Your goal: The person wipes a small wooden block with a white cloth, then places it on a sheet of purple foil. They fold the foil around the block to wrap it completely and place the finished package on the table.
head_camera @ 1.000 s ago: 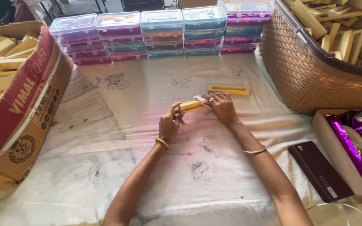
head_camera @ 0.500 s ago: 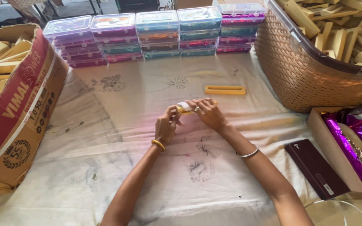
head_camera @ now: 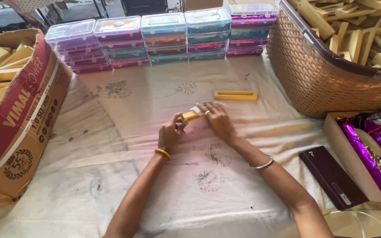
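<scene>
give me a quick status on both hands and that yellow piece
Left hand and right hand both closed on the yellow piece, just above the cloth. Second yellow strip lies apart, beyond. Nothing blocking.

1. The tabletop (head_camera: 111, 176) is covered in matt, creased white cloth, ink-stained in spots.
2. The small yellow block (head_camera: 192, 116) in the hands looks like smooth, matt wood, as does the yellow frame (head_camera: 235, 95).
3. The basket (head_camera: 323, 83) is woven brown plastic.
4. The stacked boxes (head_camera: 164, 37) are clear, glossy plastic.
5. The carton (head_camera: 23, 119) is rough, printed cardboard.
6. The purple wrap (head_camera: 375, 145) is shiny, crinkled foil.
</scene>
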